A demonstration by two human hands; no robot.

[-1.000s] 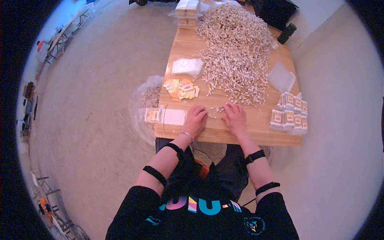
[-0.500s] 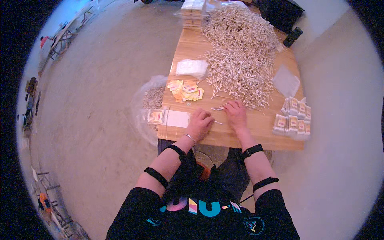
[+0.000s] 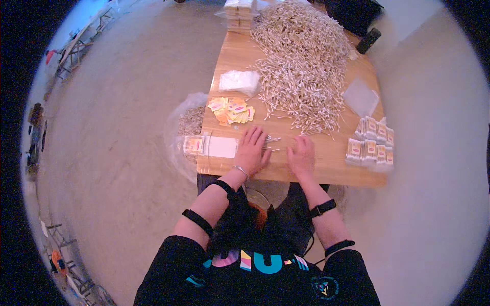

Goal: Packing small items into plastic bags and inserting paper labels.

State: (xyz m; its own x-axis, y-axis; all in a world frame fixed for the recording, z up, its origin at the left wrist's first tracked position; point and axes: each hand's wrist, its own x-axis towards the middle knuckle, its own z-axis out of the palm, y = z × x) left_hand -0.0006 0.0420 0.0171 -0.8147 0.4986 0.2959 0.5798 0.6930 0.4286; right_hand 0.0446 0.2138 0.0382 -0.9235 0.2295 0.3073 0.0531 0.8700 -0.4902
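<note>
My left hand (image 3: 250,153) lies palm down near the table's front edge, its fingers stretched out. A few cotton swabs (image 3: 273,143) poke out on its right side, their other ends hidden by the hand. To the right of these, my right hand (image 3: 302,155) rests on the table with its thumb apart from its slightly bent fingers, and no swab shows in it. Left of my left hand lies a white rectangular card or pad (image 3: 223,147). Beside that, at the table's left edge, is a clear packet of swabs with an orange label (image 3: 193,145).
A big heap of loose swabs (image 3: 306,66) covers the far middle. Yellow-orange cards (image 3: 232,110) and clear bags (image 3: 239,81) lie left; filled swab packets (image 3: 370,143) and a clear sheet (image 3: 361,98) right. A plastic bag (image 3: 190,122) hangs by the left edge.
My right hand has drawn back toward me, away from the heap and the swabs. The left hand's fingers have straightened and reached forward beside the swabs.
</note>
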